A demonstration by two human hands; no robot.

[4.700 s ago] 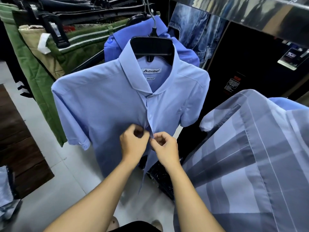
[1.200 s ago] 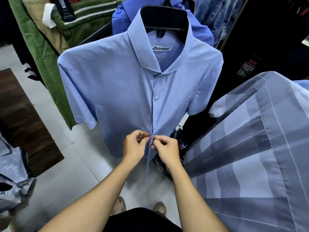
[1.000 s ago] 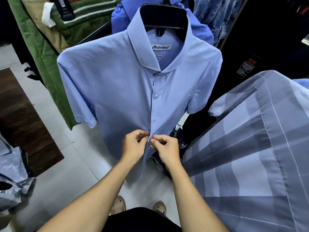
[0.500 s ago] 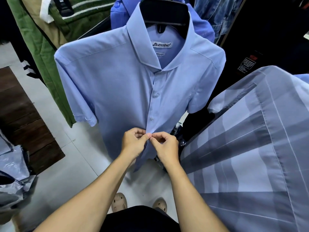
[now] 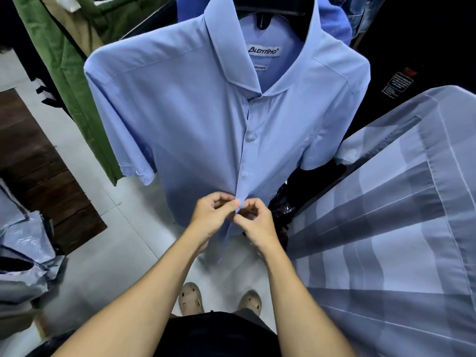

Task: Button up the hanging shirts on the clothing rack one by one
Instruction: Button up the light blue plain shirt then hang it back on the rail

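A light blue short-sleeved shirt (image 5: 195, 119) hangs on a black hanger (image 5: 296, 11) straight ahead, front facing me. Two buttons show fastened on its placket (image 5: 246, 161), which runs down to my hands. My left hand (image 5: 212, 217) pinches the left edge of the placket low on the shirt. My right hand (image 5: 255, 222) pinches the right edge, fingertips meeting the left hand's. The button between my fingers is hidden. Below my hands the shirt's front hangs apart.
A grey-blue striped shirt (image 5: 401, 228) hangs close at the right. Green and tan trousers (image 5: 67, 60) hang at the upper left. A darker blue shirt (image 5: 337, 24) hangs behind. White floor tiles (image 5: 108, 253), a dark wood panel (image 5: 38, 176) and bagged garments (image 5: 23, 253) lie at the left.
Over the frames both hands have worked down the placket, with more buttons showing fastened above them. In the last half second the hands stay pinched together at the same low spot; the camera has tilted down.
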